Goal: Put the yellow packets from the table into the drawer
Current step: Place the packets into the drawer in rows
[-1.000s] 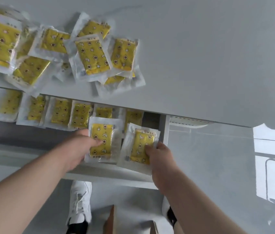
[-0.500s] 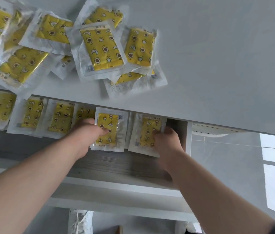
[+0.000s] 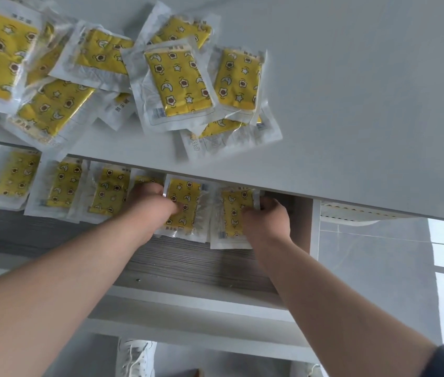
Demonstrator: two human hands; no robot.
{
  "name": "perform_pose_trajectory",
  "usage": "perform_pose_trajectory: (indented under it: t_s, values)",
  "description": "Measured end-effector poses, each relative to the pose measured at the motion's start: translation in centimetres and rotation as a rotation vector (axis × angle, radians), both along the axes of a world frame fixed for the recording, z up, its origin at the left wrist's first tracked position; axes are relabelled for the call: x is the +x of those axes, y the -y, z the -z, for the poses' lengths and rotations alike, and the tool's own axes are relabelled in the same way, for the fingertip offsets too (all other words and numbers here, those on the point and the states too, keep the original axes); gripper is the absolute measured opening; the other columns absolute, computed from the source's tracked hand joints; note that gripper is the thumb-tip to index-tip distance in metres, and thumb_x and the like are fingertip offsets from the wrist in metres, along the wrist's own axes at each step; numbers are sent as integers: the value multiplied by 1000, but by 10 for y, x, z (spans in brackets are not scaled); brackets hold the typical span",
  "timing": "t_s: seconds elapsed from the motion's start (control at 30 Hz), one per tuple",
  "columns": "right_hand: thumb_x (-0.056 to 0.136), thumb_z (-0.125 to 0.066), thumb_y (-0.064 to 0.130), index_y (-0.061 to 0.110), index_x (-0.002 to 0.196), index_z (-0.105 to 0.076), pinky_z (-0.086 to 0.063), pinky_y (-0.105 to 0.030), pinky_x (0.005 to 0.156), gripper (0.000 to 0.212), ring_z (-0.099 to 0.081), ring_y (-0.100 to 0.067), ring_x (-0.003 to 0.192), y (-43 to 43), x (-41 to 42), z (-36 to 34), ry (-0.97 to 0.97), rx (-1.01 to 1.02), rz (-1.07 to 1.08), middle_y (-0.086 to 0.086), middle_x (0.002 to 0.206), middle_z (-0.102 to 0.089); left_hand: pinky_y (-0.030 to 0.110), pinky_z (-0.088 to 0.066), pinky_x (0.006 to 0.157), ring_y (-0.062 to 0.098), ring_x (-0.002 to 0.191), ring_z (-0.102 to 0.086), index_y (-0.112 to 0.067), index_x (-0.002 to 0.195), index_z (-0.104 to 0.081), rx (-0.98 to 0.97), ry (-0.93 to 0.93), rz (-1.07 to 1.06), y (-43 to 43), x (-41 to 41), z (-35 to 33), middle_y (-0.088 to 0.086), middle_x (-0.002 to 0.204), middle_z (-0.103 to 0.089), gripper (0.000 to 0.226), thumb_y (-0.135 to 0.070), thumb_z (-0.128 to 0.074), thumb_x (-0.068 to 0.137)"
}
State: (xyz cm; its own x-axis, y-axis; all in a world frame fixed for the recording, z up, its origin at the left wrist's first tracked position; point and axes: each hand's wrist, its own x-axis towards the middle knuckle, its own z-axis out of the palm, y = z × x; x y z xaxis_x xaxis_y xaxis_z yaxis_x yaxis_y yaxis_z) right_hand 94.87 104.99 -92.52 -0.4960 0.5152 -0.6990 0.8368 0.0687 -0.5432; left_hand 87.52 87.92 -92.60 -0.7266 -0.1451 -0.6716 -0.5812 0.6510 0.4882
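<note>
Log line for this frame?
step: placing | left hand: holds left packet in drawer | right hand: holds right packet | table: packet pile waiting

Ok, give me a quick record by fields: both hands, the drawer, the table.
Left hand: grips a yellow star-print plastic packet inside the open grey wood-grain drawer.
Right hand: grips a second yellow packet beside it, at the right end.
Drawer contents: row of packets along the back.
White table: overlapping heap of packets not yet moved.
</note>
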Motion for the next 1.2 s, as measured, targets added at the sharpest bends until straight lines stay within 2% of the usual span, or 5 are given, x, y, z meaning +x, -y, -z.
perform_pose_trajectory:
  t_s: [0.1,0.83,0.97,1.1,1.2]
  values:
    - [86,-46,13,19,102,-51,-42,-26,59,18,-55,-16,72,1,3,4,-2,91,-47,1,87,-59,40,-53,84,26,88,-62,-3,87,-58,-38,-39,70,0,1,0,6,94,-66,29,-19,-79,74]
    - [88,-60,19,19,93,-64,-48,-23,58,7,-61,-15,73,-8,3,3,52,-112,99,1,85,-67,31,-45,80,21,90,-58,-4,122,-57,47,-131,85,10,4,8,3,96,-62,54,-18,-79,74]
    - [84,-52,29,11,99,-61,-46,-28,63,25,-57,-22,74,-7,12,3,37,123,-159,-3,89,-63,29,-43,82,18,94,-55,-6,129,-53,-42,-257,230,14,13,0,9,116,-62,55,-24,-73,81]
    - [87,-52,42,19,143,-24,-34,-40,106,66,-33,-30,129,-6,40,-9,-8,404,-695,-12,138,-32,37,-44,96,26,118,-53,-10,137,-46,-162,-602,706,32,26,-9,9,132,-53,70,-35,-73,77]
    - [85,-56,55,39,147,16,-23,-39,116,97,0,-25,148,-7,48,-4,11,402,-978,0,159,15,35,-18,115,16,144,-12,-27,149,-11,-221,-506,1129,45,23,3,-6,158,-6,101,-55,-70,72]
